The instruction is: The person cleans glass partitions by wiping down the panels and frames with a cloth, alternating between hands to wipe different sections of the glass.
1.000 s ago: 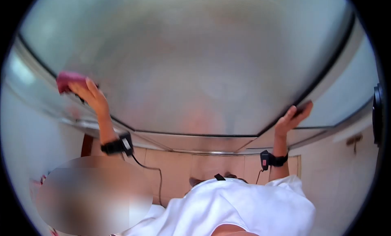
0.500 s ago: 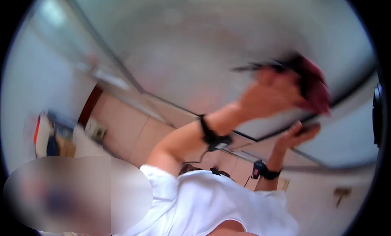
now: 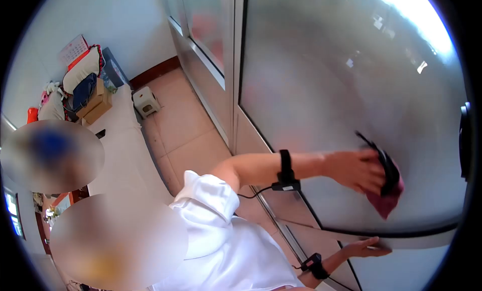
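Observation:
My left hand [image 3: 354, 171] presses a dark red cloth [image 3: 385, 199] against the large cloudy glass panel [image 3: 301, 90]. A black, strap-like piece [image 3: 389, 173] runs along the cloth beside my fingers, with a thin black end sticking up; its kind is not clear. My fingers are bent over the bundle. Below the panel's dark lower edge, my right hand [image 3: 366, 248] rests near the pale frame, fingers stretched out and holding nothing I can see. Each wrist wears a black band with a small box, the left one [image 3: 287, 178] trailing a cable.
A metal door frame [image 3: 232, 65] stands left of the glass. Behind it are a pink tiled floor [image 3: 186, 125], a white stool [image 3: 146, 101] and a pale-covered bed [image 3: 120, 145] bearing a cardboard box [image 3: 95, 105] and cushions. Two blurred patches cover the left side.
The view has swung and steadied, showing more of the room. My left hand has moved the cloth lower on the glass. My right hand now appears lower, beneath the panel's edge.

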Action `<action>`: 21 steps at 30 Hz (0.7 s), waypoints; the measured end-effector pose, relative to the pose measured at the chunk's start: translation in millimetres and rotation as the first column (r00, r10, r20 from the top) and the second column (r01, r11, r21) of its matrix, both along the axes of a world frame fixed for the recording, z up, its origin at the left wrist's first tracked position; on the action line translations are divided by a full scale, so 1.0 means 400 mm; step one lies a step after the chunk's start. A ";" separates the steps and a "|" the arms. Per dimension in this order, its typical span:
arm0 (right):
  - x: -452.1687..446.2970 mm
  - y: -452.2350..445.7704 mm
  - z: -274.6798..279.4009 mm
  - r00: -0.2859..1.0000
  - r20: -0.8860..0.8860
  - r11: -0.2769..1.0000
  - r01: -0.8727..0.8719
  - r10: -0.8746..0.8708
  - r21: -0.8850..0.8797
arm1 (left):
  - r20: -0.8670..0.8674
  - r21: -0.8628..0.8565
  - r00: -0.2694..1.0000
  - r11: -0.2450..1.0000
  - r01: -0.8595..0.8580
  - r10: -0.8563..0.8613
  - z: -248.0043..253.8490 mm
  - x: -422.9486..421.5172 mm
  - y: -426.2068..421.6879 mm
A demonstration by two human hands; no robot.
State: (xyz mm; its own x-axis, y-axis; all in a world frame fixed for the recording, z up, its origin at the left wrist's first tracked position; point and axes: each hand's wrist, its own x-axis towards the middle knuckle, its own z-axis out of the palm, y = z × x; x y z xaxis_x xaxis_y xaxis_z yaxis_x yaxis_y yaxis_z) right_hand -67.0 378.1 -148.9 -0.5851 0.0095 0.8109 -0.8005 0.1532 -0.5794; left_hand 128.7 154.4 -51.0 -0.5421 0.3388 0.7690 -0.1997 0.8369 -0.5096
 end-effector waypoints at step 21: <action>0.006 -0.046 -0.060 0.995 0.005 0.991 0.097 -0.097 -0.089 | -0.523 0.714 0.669 0.701 0.004 0.529 -0.109 0.462 -0.497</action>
State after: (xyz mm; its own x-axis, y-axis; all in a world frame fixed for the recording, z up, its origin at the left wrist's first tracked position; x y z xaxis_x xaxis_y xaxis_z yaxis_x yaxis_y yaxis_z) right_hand -64.5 359.9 -173.1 -0.5782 0.1387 0.8040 -0.7840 0.1781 -0.5946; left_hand 313.5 -44.2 -94.7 0.2109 -0.4178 0.8837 -0.5088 0.7250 0.4642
